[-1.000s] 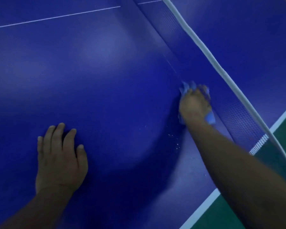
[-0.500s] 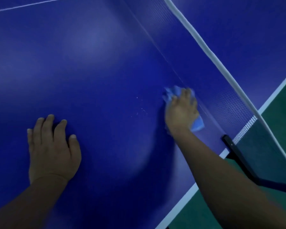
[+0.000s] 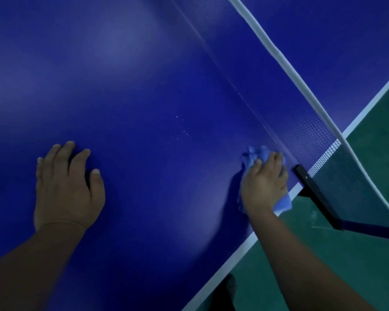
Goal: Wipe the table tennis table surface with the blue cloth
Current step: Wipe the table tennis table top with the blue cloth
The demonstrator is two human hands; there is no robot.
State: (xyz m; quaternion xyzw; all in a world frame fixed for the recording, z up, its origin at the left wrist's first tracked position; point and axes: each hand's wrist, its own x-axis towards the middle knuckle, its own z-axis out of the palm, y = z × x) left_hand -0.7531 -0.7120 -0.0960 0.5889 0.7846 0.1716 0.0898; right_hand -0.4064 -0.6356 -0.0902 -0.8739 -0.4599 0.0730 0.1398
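The dark blue table tennis table (image 3: 144, 86) fills most of the view. My right hand (image 3: 264, 184) grips a crumpled light blue cloth (image 3: 254, 154) and presses it on the surface close to the table's white side edge, just beside the foot of the net. Cloth sticks out past my fingers and again under my wrist at the edge. My left hand (image 3: 65, 187) lies flat on the table with its fingers spread, well to the left of the cloth. A few small white specks (image 3: 183, 131) lie on the surface between the hands.
The net (image 3: 296, 113) with its white top band (image 3: 285, 63) runs diagonally from the top to the right. Its black clamp post (image 3: 312, 191) stands at the table edge right of my right hand. Green floor (image 3: 357, 254) lies beyond the white edge line.
My right hand has slid the cloth along the net toward the table's side edge, away from the white specks. The left hand has stayed flat in place.
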